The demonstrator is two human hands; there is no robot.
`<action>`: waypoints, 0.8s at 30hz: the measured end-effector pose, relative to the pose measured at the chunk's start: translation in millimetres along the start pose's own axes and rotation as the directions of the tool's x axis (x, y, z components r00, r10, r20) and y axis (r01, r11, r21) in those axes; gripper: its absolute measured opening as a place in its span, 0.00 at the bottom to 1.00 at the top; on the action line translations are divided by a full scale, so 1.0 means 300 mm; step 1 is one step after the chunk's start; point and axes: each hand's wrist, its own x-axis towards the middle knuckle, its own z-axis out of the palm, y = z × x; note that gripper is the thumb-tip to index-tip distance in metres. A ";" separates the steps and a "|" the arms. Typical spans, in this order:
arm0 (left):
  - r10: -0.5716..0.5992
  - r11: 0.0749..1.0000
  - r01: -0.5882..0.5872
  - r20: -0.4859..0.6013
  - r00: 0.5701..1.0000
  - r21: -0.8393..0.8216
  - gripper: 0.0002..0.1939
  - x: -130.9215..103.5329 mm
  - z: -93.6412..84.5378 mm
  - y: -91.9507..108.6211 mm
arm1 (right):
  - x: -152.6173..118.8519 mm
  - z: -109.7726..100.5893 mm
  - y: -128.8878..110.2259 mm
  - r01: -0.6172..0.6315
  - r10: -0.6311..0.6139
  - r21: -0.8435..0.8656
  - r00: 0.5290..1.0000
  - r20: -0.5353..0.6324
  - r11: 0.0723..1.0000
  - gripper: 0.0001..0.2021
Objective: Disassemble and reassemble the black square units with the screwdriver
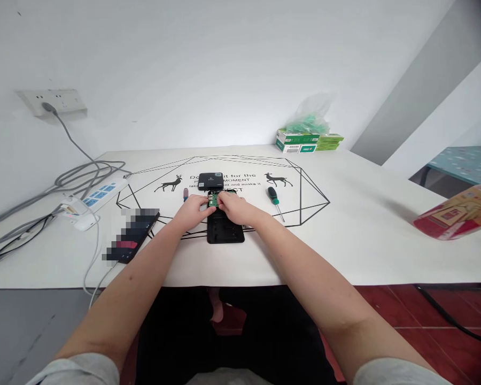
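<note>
"Where's the circuit board (213,201)?"
"Just one, between two black pieces: box (210,182) beyond, flat shell (225,230) nearer."
"Hands?"
"Left hand (193,210) part-curled, holding its left edge; right hand (231,206) curled over it, grip hidden."
"Tools?"
"One green-and-black screwdriver (273,198), lying right."

Pale grey sleeves (80,369) ending near the elbows, grey shirt front (224,377), black legwear (264,331), bare hands (192,211)

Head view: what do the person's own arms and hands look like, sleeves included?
The left hand and right hand are ungloved. Light grey sleeves end just above the elbows, leaving both forearms uncovered. No watch, bracelet or cable shows on either arm.
</note>
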 end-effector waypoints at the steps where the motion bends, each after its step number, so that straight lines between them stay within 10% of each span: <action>1: 0.003 1.000 -0.003 0.000 1.000 -0.007 0.20 -0.002 -0.002 0.003 | -0.001 -0.002 0.000 0.003 -0.003 -0.001 1.000 0.004 1.000 0.09; 7: -0.040 0.999 0.040 -0.003 0.999 -0.024 0.17 -0.005 -0.005 0.011 | -0.012 -0.033 0.014 0.029 -0.029 -0.029 1.000 -0.010 0.999 0.12; 15: -0.077 0.997 0.077 -0.006 0.997 -0.018 0.18 -0.001 0.000 0.000 | -0.016 -0.097 0.035 -0.357 0.365 -0.125 0.930 0.046 0.926 0.24; 24: -0.085 0.995 0.085 0.002 0.996 -0.052 0.16 0.003 -0.001 -0.007 | -0.004 -0.116 0.041 -0.428 0.436 -0.107 0.897 0.071 0.897 0.16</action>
